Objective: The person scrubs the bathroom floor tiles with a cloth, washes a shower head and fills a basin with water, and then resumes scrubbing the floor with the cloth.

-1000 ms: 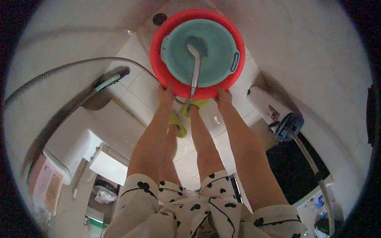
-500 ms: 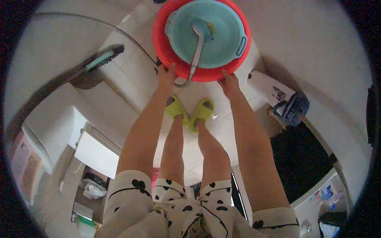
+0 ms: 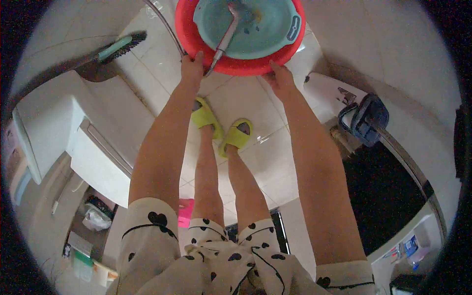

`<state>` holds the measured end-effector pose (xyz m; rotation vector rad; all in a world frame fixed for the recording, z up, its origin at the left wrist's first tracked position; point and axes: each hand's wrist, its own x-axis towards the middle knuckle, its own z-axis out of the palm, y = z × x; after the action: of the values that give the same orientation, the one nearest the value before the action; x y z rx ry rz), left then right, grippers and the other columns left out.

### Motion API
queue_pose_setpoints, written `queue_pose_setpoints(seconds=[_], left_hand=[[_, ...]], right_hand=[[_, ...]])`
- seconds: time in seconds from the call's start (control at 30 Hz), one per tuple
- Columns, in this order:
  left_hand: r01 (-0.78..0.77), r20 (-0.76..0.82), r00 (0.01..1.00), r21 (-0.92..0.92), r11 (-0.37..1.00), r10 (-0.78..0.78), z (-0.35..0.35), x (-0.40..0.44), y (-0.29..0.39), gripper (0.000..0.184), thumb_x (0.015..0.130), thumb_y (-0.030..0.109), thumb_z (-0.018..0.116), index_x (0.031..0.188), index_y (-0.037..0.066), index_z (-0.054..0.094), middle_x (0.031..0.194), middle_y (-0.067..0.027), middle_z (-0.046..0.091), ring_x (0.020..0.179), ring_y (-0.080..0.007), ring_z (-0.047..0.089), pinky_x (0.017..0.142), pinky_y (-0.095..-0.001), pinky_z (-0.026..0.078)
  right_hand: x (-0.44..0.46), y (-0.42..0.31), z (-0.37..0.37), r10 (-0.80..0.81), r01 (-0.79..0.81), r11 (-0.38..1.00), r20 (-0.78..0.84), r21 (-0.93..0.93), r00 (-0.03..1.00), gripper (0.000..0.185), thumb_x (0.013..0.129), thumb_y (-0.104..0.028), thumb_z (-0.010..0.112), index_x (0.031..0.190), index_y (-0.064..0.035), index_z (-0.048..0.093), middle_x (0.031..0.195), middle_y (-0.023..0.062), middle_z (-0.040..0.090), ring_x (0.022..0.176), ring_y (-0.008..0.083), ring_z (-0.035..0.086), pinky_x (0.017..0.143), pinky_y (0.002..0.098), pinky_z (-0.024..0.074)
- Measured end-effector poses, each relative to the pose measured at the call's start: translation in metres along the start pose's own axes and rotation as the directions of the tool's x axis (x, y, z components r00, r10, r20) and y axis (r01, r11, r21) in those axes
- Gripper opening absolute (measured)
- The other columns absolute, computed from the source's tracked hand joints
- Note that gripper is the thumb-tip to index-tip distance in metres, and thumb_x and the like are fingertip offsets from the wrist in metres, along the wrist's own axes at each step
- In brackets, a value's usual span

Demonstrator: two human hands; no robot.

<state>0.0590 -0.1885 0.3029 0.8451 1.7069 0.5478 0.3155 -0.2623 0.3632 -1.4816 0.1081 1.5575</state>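
Observation:
My left hand [image 3: 191, 69] grips the near-left rim of a red basin [image 3: 231, 68], thumb on top and fingers under the edge. On the near-right rim my right hand [image 3: 280, 78] is closed in the same way, its fingers partly hidden. Nested inside the red basin sits a light-blue basin [image 3: 236, 46] with a grey handle on its right side. A shower head [image 3: 227, 35] lies in the blue basin, its handle leaning over the near rim beside my left hand, its hose running off to the upper left. The far side of both basins is cut off.
A long-handled floor brush [image 3: 118, 49] leans at the left, near a white cabinet with an open door [image 3: 101, 162]. Yellow-green slippers [image 3: 236, 135] are on my feet on the tiled floor [image 3: 260, 162]. At the right are a dark-blue brush head [image 3: 371, 118] and a white cylinder [image 3: 327, 91].
Both basins, with my hands on the rim, have moved up and slightly left in the view. The shower head has moved with them, and my feet have shifted left.

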Motion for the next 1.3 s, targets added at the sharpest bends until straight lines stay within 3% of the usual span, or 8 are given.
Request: queue_pose_setpoints(seconds=[0.17,0.47,0.57,0.77,1.03,1.13,1.23,1.3], left_hand=[[0.181,0.001,0.983,-0.086,0.980,-0.182,0.000,-0.057,0.004,0.037,0.083,0.029,0.060,0.102,-0.001,0.052,0.089,-0.0115,0.059,0.076,-0.0196,0.057,0.068,-0.0324,0.046],[0.050,0.040,0.998,-0.041,0.998,-0.048,-0.018,-0.075,-0.061,0.039,0.083,0.030,0.059,0.102,-0.003,0.051,0.089,-0.0144,0.060,0.079,-0.0222,0.059,0.068,-0.0336,0.046],[0.174,0.058,0.983,-0.020,0.985,-0.173,-0.030,-0.087,-0.044,0.040,0.082,0.030,0.059,0.103,-0.004,0.053,0.091,-0.0167,0.061,0.081,-0.0245,0.059,0.072,-0.0348,0.046],[0.045,0.103,0.991,0.318,0.947,-0.081,-0.055,-0.099,-0.017,0.040,0.081,0.031,0.060,0.102,-0.002,0.056,0.094,-0.0182,0.062,0.088,-0.0285,0.060,0.077,-0.0364,0.046],[-0.115,0.224,0.974,0.320,0.940,0.043,-0.091,-0.078,-0.033,0.041,0.079,0.031,0.061,0.105,0.000,0.056,0.097,-0.0192,0.061,0.091,-0.0322,0.059,0.080,-0.0400,0.045],[-0.157,0.245,0.967,0.352,0.923,0.071,-0.104,-0.063,-0.039,0.040,0.078,0.032,0.061,0.103,0.001,0.057,0.096,-0.0201,0.061,0.091,-0.0336,0.058,0.080,-0.0411,0.045],[-0.213,0.262,0.959,0.426,0.879,0.105,-0.120,-0.057,-0.027,0.040,0.078,0.032,0.061,0.102,0.001,0.058,0.096,-0.0212,0.060,0.091,-0.0348,0.058,0.080,-0.0419,0.045],[-0.220,0.276,0.957,0.482,0.848,0.092,-0.131,-0.052,-0.019,0.040,0.078,0.032,0.060,0.102,0.001,0.057,0.096,-0.0217,0.060,0.092,-0.0353,0.057,0.080,-0.0422,0.045]], right_hand=[[-0.017,0.023,-0.023,-0.004,0.004,0.999,-0.021,0.033,1.000,0.034,0.085,-0.013,0.055,0.115,-0.0043,0.044,0.110,0.0098,0.054,0.093,0.0231,0.056,0.077,0.0357,0.0505],[-0.072,0.073,-0.040,0.067,-0.052,0.987,-0.097,0.150,0.993,0.029,0.083,-0.012,0.056,0.110,-0.0072,0.046,0.102,0.0071,0.056,0.090,0.0208,0.057,0.077,0.0348,0.0514],[-0.084,0.100,-0.033,0.068,-0.033,0.985,-0.203,0.171,0.977,0.030,0.082,-0.013,0.056,0.110,-0.0069,0.046,0.100,0.0068,0.057,0.086,0.0206,0.058,0.075,0.0342,0.0515],[-0.107,0.129,-0.011,0.071,0.006,0.974,-0.328,0.229,0.942,0.032,0.081,-0.012,0.055,0.111,-0.0034,0.045,0.099,0.0095,0.056,0.086,0.0227,0.059,0.070,0.0341,0.0528],[-0.123,0.191,0.008,0.078,0.035,0.906,-0.249,0.421,0.965,0.021,0.082,-0.013,0.053,0.100,-0.0048,0.050,0.097,0.0094,0.056,0.089,0.0231,0.057,0.081,0.0357,0.0504],[-0.128,0.209,0.041,0.218,0.072,0.851,-0.474,0.520,0.853,0.025,0.082,-0.013,0.051,0.105,-0.0036,0.049,0.100,0.0105,0.056,0.092,0.0246,0.057,0.084,0.0363,0.0494],[-0.137,0.245,0.049,-0.032,0.099,0.986,-0.437,0.133,0.899,0.026,0.081,-0.015,0.052,0.105,-0.0055,0.049,0.101,0.0103,0.056,0.089,0.0239,0.056,0.079,0.0349,0.0504],[-0.144,0.234,0.082,0.182,0.051,0.866,-0.408,0.498,0.895,0.028,0.082,-0.015,0.051,0.108,-0.0064,0.048,0.102,0.0100,0.056,0.089,0.0237,0.056,0.079,0.0358,0.0504]])
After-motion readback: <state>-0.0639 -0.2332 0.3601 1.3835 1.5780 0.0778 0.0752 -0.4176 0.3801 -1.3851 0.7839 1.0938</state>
